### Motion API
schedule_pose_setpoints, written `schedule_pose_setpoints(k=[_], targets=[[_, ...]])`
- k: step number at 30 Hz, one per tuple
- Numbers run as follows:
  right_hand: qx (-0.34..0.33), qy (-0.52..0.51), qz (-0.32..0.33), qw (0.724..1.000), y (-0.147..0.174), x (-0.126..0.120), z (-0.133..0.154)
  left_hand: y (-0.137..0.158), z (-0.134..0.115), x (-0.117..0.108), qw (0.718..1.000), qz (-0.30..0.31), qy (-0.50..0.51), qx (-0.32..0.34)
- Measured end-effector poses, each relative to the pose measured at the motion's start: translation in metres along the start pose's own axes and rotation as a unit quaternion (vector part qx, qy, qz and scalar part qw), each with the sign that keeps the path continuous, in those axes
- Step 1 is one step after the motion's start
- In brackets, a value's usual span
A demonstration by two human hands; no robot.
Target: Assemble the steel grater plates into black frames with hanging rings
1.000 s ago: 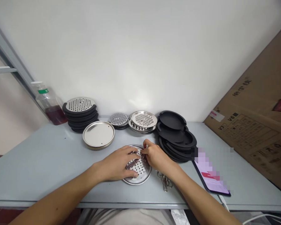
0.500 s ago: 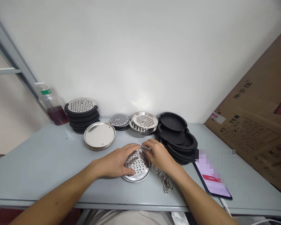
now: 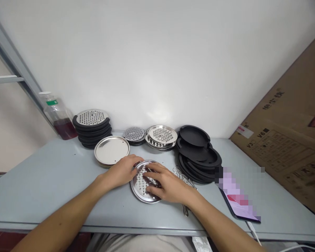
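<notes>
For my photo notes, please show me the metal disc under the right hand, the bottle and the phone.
Metal disc (image 3: 141, 183), head view: its perforated face.
Bottle (image 3: 56, 113), head view: its transparent wall.
Phone (image 3: 236, 195), head view: its lit screen.

Small workshop bench, apparently makeshift, as I am viewing it remotely. Like parts are standing in batches along the grey table (image 3: 63, 189): black round trays (image 3: 195, 154) are forming one stack, piled steel grater plates (image 3: 161, 134) another, plain rimmed metal discs (image 3: 111, 150) a third. A printed cardboard carton (image 3: 286, 140) is filling the right side; a cabled smartphone (image 3: 238, 208) and a half-full bottle (image 3: 64, 127) are sharing the surface.
</notes>
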State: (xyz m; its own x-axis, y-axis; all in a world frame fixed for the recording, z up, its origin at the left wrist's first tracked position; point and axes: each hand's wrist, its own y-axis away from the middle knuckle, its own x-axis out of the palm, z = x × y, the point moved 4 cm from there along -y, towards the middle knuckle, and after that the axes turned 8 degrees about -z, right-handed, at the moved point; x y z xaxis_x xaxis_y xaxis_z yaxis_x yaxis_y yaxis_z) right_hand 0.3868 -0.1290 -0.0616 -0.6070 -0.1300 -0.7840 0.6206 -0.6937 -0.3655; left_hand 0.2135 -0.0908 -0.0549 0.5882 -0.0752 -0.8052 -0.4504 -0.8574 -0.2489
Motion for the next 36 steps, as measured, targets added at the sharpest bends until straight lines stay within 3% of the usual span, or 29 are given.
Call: schedule_pose_setpoints(k=[6,15,20,25,36], targets=[[0.021,0.025,-0.002,0.999,0.003,0.002,-0.001,0.0,0.002,0.001,0.996,0.025,0.052,-0.075],[0.016,0.069,0.011,0.997,0.0,0.004,0.005,0.002,0.014,0.005,0.991,0.019,0.071,-0.11],[0.022,0.081,0.009,0.996,0.0,0.004,0.003,0.003,0.01,0.003,0.995,0.042,0.012,-0.095],[0.039,0.084,0.001,0.996,0.002,0.005,-0.001,-0.001,0.005,0.004,0.995,-0.006,-0.08,-0.055],[0.057,0.09,-0.01,0.994,0.001,0.007,-0.002,0.0,0.012,0.009,0.997,0.018,-0.066,-0.04]])
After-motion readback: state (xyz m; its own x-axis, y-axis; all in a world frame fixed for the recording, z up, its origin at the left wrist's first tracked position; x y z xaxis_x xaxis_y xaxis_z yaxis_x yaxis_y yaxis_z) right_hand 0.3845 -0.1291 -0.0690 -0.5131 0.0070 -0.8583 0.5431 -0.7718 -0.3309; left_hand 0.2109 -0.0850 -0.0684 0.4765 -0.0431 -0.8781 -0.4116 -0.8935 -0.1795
